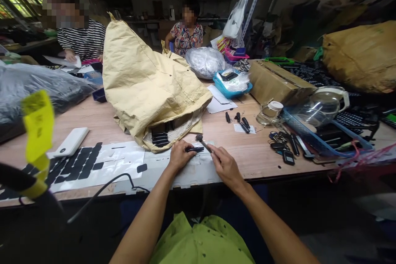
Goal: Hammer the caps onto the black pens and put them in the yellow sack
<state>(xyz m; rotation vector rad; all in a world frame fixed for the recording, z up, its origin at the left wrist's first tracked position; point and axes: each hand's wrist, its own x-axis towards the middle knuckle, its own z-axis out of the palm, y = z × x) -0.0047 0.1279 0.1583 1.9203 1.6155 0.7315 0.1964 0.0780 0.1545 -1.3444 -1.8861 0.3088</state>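
Note:
My left hand is closed, its fingertips holding a small black strip-like piece down on the grey board at the table's front edge. In my right hand is the thin handle of what looks like a small hammer. Its dark, rounded head is just above and beyond the black piece; whether they touch I cannot tell. Right behind my hands lies a big cream sack, its mouth facing me, with several black pieces showing inside.
To the left are a white sheet with black patches, a white power bank and a yellow tag. On the right lie several black pieces, a jar, keys and a blue basket. Two people sit across the table.

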